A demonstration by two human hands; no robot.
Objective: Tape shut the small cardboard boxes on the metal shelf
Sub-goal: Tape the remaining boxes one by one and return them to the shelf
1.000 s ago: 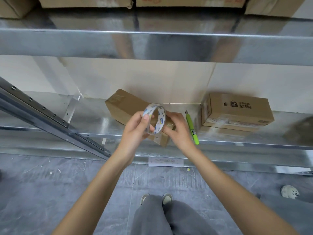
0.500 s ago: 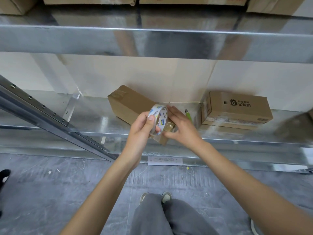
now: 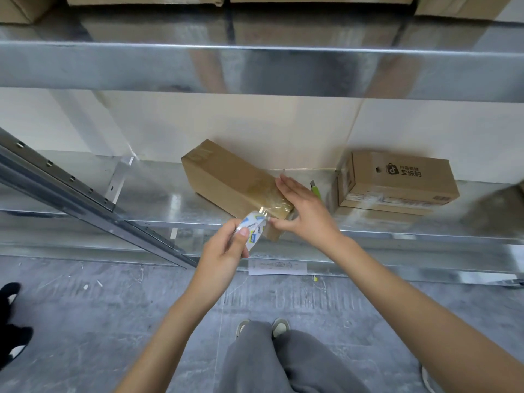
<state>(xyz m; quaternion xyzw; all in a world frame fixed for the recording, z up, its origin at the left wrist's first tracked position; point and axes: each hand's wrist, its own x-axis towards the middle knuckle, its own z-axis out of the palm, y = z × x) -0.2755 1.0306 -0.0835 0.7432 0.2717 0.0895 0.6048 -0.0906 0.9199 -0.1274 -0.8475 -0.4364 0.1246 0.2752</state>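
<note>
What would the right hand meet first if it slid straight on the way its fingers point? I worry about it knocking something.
Probably only the cream back wall: the right hand lies along the long box, fingers pointing toward its far end, though depth is unclear.

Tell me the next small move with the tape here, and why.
Probably draw the tape roll down over the long box's near end: the left hand grips the roll, and the right hand lies flat on the strip already laid over the box top.
</note>
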